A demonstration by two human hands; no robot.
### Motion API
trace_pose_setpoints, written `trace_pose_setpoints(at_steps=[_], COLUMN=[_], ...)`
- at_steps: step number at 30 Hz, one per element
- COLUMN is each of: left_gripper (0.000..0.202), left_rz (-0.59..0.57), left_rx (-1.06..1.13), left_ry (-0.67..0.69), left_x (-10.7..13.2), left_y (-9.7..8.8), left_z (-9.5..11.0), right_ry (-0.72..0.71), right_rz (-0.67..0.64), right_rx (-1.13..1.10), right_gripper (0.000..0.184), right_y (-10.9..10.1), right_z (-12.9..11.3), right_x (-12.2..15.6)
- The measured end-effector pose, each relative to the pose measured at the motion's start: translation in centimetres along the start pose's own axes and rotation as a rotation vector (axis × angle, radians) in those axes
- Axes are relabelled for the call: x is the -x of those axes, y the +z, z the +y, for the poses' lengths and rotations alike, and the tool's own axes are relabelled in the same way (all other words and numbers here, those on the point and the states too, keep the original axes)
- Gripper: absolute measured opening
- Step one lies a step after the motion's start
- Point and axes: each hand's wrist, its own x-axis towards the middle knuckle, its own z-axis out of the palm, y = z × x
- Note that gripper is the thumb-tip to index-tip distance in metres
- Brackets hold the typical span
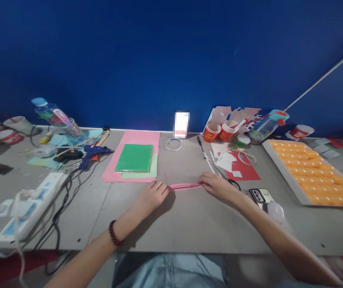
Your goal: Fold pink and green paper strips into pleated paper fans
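Observation:
A narrow pink strip (185, 186), seemingly folded paper, stretches between my two hands just over the grey table (171, 224). My left hand (156, 195) grips its left end, fingers curled and knuckles up. At the other end, my right hand (215, 185) pinches the strip between thumb and fingers. Beyond my left hand lies a large pink sheet (113, 170), carrying a light green sheet (154, 166) and a green stack of paper in a clear wrapper (134, 158). A roll of black tape (234, 184) lies close to my right wrist.
On the left are a power strip (35, 204), a blue glue gun (92, 154) with cables, and a leaning bottle (59, 118). Red paper cups (212, 132), a phone (261, 196) and a tray of orange balls (315, 172) stand right. A blue wall (171, 60) closes the back.

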Motion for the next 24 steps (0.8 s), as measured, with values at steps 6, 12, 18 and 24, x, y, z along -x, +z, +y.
trace_pose_setpoints(at_steps=[6,12,18,24], left_gripper=[0.015,0.018,0.022,0.022], left_rz=[0.015,0.002,-0.011,-0.002], left_rx=[0.007,0.035,0.112,0.226], left_ry=[0.0,-0.007,-0.023,-0.071], left_x=[0.15,0.25,0.15,0.14], left_y=[-0.05,-0.1,-0.53,-0.43], left_z=[-0.12,-0.18,-0.49,-0.84], right_ry=[0.025,0.063,0.12,0.2], right_rz=[0.065,0.037,0.039,0.068], right_rx=[0.073,0.026,-0.054,-0.008], right_gripper=[0.029,0.029,0.024,0.022], right_y=[-0.1,-0.29,-0.17,0.18], right_z=[-0.13,-0.21,-0.41,-0.84], right_x=[0.36,0.6,0.42,0.47])
